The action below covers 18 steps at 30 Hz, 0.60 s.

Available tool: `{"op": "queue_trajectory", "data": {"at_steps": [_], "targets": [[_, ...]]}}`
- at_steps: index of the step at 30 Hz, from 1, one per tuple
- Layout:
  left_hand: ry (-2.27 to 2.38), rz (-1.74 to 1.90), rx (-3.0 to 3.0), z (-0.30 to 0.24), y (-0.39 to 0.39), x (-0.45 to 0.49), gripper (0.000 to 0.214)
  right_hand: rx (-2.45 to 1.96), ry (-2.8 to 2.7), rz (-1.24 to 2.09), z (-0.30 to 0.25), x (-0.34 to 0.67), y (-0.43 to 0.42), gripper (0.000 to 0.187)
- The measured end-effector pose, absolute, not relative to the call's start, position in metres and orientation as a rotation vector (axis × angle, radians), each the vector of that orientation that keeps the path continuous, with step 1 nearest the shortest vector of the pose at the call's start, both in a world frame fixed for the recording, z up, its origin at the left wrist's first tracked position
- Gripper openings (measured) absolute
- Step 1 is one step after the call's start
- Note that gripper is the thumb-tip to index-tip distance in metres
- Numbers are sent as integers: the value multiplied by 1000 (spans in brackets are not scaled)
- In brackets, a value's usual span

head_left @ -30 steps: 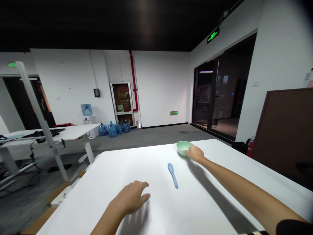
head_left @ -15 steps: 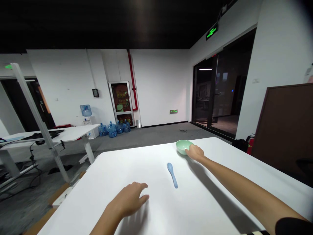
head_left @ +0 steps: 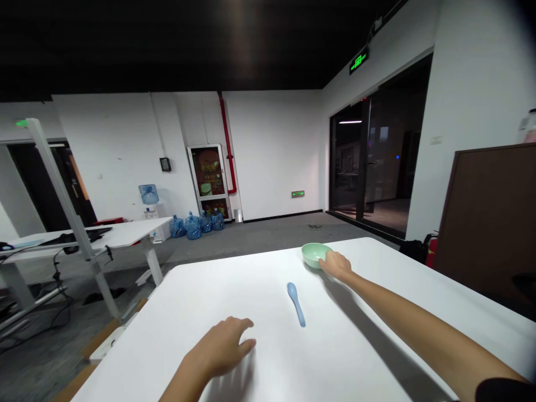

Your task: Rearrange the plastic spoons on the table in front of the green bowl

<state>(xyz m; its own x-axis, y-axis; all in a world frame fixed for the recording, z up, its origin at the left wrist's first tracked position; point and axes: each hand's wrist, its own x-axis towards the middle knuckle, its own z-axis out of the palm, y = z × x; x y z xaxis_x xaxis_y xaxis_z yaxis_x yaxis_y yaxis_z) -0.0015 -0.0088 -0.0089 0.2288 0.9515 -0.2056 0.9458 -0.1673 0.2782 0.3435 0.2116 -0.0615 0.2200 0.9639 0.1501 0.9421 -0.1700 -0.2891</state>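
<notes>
A pale green bowl (head_left: 315, 253) stands near the far edge of the white table (head_left: 377, 346). My right hand (head_left: 336, 264) reaches out to it with the fingers closed on its near rim. A light blue spoon (head_left: 296, 302) lies flat in the middle of the table, handle toward me, between my two arms. My left hand (head_left: 224, 346) rests palm down on the table near the front, fingers loosely stretched, holding nothing.
A dark brown panel (head_left: 489, 218) stands beyond the table's right side. To the left is another white desk (head_left: 104, 234) with cables and a slanted metal post (head_left: 71, 218). Blue water jugs (head_left: 195, 224) sit by the far wall.
Both hands stay where they were; only the view has shifted slightly.
</notes>
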Motion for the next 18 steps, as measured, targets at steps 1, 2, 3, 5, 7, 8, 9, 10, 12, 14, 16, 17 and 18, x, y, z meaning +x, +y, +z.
{"op": "queue_trajectory", "data": {"at_steps": [1,2,3,5,7,8,9,10,12,14,16,17,18], "targets": [[1759,25,2167,-8,-9,-1,57,-2193,-1782,80,-61,344,212,41],[1759,27,2172,-8,-9,-1,56,-2196,-1787,66,-61,344,212,41],[1760,26,2175,-8,-10,-1,56,-2196,-1792,57,-61,344,212,41],[1763,24,2179,-7,-10,0,55,-2189,-1802,57,-63,344,212,42],[1761,23,2183,-8,-10,-1,54,-2186,-1805,57,-66,345,210,43],[1758,25,2186,-8,-10,-1,54,-2187,-1805,55,-68,346,209,43],[1756,29,2189,-9,-10,-2,55,-2186,-1807,52,-70,347,207,43],[1755,33,2190,-10,-10,-2,55,-2185,-1811,49,-72,348,205,43],[1757,40,2185,-12,-9,-3,56,-2181,-1824,38,-74,350,199,42],[1756,43,2185,-13,-8,-3,56,-2173,-1834,16,-73,352,192,41],[1746,47,2195,-14,-8,-3,56,-2172,-1832,-9,-67,354,183,45],[1740,48,2201,-14,-8,-4,56,-2170,-1831,-20,-63,355,178,47],[1734,50,2207,-15,-8,-4,56,-2167,-1831,-29,-58,356,173,49]]}}
